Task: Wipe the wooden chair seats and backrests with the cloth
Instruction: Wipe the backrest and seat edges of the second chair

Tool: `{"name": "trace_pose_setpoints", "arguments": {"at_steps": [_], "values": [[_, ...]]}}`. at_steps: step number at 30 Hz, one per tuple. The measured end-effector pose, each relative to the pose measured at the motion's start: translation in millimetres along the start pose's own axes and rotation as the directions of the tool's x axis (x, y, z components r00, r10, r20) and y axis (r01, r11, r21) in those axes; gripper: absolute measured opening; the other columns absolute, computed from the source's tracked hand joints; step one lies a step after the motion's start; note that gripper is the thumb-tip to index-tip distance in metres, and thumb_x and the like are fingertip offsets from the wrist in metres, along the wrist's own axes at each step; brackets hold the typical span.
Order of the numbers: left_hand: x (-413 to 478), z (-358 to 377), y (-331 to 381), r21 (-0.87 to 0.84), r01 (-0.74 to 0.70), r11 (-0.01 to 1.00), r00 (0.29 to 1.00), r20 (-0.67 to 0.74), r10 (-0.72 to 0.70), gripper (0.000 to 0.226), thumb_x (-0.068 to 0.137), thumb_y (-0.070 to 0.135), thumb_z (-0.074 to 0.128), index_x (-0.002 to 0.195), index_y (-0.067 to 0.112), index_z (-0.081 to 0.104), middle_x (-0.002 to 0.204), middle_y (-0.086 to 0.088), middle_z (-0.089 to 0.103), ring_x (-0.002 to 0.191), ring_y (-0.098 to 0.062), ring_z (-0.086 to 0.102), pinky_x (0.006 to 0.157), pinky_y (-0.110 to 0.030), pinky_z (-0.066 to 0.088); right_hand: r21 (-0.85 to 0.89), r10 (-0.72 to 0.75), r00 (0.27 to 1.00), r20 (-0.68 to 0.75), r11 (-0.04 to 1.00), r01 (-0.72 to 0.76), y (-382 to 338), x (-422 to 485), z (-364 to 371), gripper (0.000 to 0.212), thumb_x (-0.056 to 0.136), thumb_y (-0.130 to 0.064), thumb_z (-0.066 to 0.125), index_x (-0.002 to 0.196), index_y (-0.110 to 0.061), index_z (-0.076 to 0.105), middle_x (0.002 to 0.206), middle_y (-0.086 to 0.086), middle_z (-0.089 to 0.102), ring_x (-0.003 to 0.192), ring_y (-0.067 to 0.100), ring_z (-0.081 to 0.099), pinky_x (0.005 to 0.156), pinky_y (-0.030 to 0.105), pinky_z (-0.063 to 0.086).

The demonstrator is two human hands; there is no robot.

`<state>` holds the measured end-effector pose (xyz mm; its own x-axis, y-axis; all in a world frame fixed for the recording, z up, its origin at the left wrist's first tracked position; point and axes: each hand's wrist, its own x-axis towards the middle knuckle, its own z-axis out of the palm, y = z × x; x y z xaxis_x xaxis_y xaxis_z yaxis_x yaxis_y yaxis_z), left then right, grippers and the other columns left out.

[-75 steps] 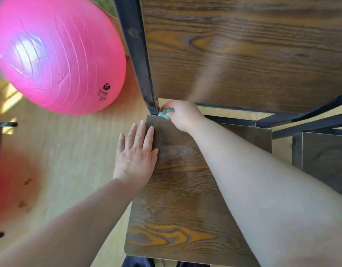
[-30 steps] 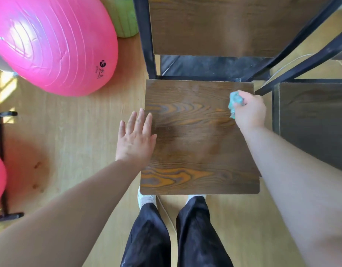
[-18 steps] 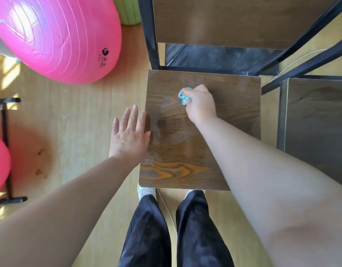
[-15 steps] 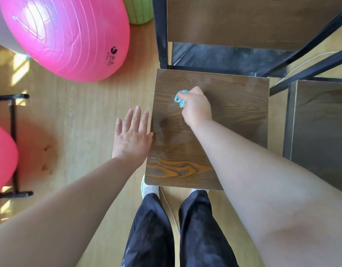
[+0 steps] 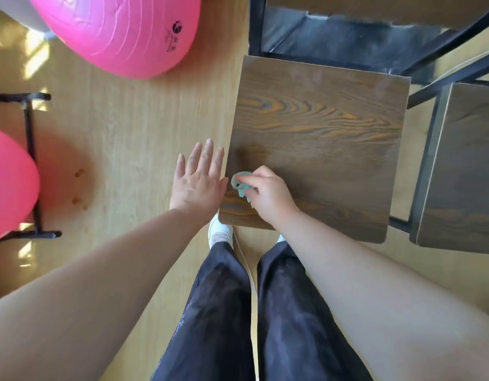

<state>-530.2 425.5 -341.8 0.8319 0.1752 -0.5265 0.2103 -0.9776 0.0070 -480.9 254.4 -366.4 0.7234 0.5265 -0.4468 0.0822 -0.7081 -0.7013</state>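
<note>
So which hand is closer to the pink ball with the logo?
Left. The left hand is open beside the chair seat, below the pink ball; the right hand is farther right, on that seat, gripping the cloth.
</note>
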Motion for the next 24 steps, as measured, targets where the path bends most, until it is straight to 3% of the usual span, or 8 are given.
{"name": "trace_pose_setpoints", "arguments": {"at_steps": [2, 8, 12, 16, 18, 20, 24], "values": [[0.9, -0.3, 4.9, -0.014, 0.003, 1.0, 1.0, 0.006, -0.003, 0.064, 0.103, 0.046, 0.019, 0.158, 0.021, -0.005, 0.166, -0.002, -0.01, 0.153, -0.022, -0.01, 0.123, -0.049, 0.001, 0.082, 0.054, 0.997, -0.06, 0.995, -0.049, 8.8, -2.4, -19.5, 0.033, 0.091, -0.01, 0.065, 0.124, -0.016, 0.067, 0.101, -0.002, 0.053, 0.086, 0.007, 0.052, 0.072, 0.001, 0.036], [15.9, -4.1, 39.9, -0.017, -0.029, 0.999, 0.999, -0.045, 0.028, 0.064, 0.102, 0.045, 0.023, 0.158, 0.021, 0.0, 0.167, -0.001, -0.003, 0.153, -0.022, -0.006, 0.123, -0.049, 0.004, 0.242, 0.308, 0.888, -0.341, 0.942, -0.234, 80.9, -6.7, -131.0, 0.033, 0.091, -0.014, 0.066, 0.122, -0.024, 0.068, 0.111, -0.001, 0.056, 0.097, 0.013, 0.061, 0.071, 0.0, 0.044], [29.8, -11.8, 75.1, -0.038, -0.055, 0.998, 0.996, -0.066, 0.053, 0.064, 0.102, 0.044, 0.026, 0.158, 0.021, 0.005, 0.167, -0.002, -0.001, 0.153, -0.022, -0.004, 0.123, -0.049, 0.005, 0.345, 0.424, 0.825, -0.373, 0.889, -0.301, 124.5, -5.1, -200.3, 0.037, 0.095, -0.013, 0.061, 0.125, -0.033, 0.063, 0.126, -0.003, 0.058, 0.105, 0.012, 0.062, 0.075, 0.023, 0.06], [37.6, -19.2, 105.7, -0.022, -0.065, 0.998, 0.995, -0.079, 0.063, 0.064, 0.102, 0.044, 0.026, 0.158, 0.021, 0.007, 0.167, -0.002, 0.001, 0.153, -0.021, -0.002, 0.123, -0.048, 0.005, 0.254, 0.411, 0.825, -0.388, 0.908, -0.333, 149.2, 4.8, -234.2, 0.035, 0.098, -0.009, 0.055, 0.124, -0.03, 0.066, 0.121, -0.004, 0.051, 0.111, 0.016, 0.056, 0.083, 0.024, 0.058], [40.0, -21.7, 113.8, -0.007, -0.056, 0.998, 0.996, -0.073, 0.056, 0.063, 0.102, 0.044, 0.023, 0.158, 0.021, 0.005, 0.167, -0.002, -0.001, 0.153, -0.021, -0.005, 0.123, -0.048, 0.005, 0.163, 0.381, 0.831, -0.406, 0.925, -0.344, 155.3, 8.6, -237.7, 0.031, 0.098, -0.01, 0.054, 0.123, -0.025, 0.067, 0.116, -0.007, 0.047, 0.109, 0.014, 0.054, 0.073, 0.007, 0.049], [41.3, -23.0, 117.5, 0.004, -0.032, 0.999, 0.997, -0.069, 0.033, 0.063, 0.102, 0.045, 0.021, 0.158, 0.022, 0.002, 0.167, -0.001, -0.003, 0.153, -0.02, -0.006, 0.123, -0.047, 0.004, 0.079, 0.371, 0.834, -0.407, 0.925, -0.373, 154.5, 9.3, -233.5, 0.03, 0.098, -0.014, 0.056, 0.125, -0.021, 0.065, 0.116, -0.008, 0.044, 0.106, 0.012, 0.053, 0.065, 0.002, 0.042], [37.5, -23.6, 118.2, -0.004, -0.005, 1.0, 0.997, -0.076, 0.005, 0.063, 0.103, 0.045, 0.023, 0.158, 0.022, 0.004, 0.167, -0.002, -0.003, 0.153, -0.021, -0.005, 0.123, -0.048, 0.003, -0.006, 0.355, 0.849, -0.391, 0.922, -0.388, 146.9, 9.0, -220.3, 0.041, 0.093, -0.036, 0.063, 0.129, -0.015, 0.06, 0.124, -0.002, 0.045, 0.104, 0.012, 0.053, 0.087, 0.028, 0.056]]}}
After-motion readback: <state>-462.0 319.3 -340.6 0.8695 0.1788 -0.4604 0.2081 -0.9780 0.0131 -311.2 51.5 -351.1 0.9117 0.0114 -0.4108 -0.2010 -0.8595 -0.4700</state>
